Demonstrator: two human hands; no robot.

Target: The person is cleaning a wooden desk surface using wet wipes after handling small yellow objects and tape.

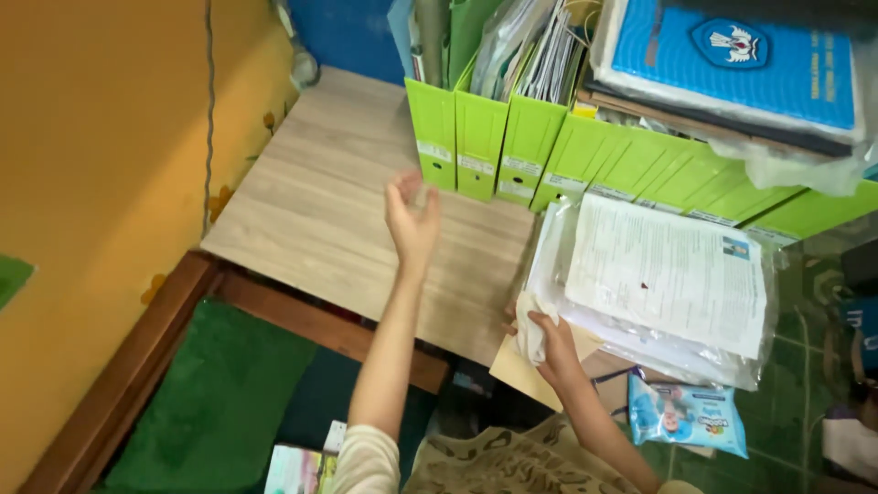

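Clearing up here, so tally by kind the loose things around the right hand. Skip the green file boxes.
cloth, in the right hand: 1
paper stack in clear plastic: 1
brown envelope: 1
wipes pack: 1
Total: 4

One head-worn camera looks steeply down from above and behind both arms, facing forward over the wooden surface (320, 201). It sits close, at arm's reach: green files (512, 146) lie just beyond the fingers (407, 187), floor beneath.
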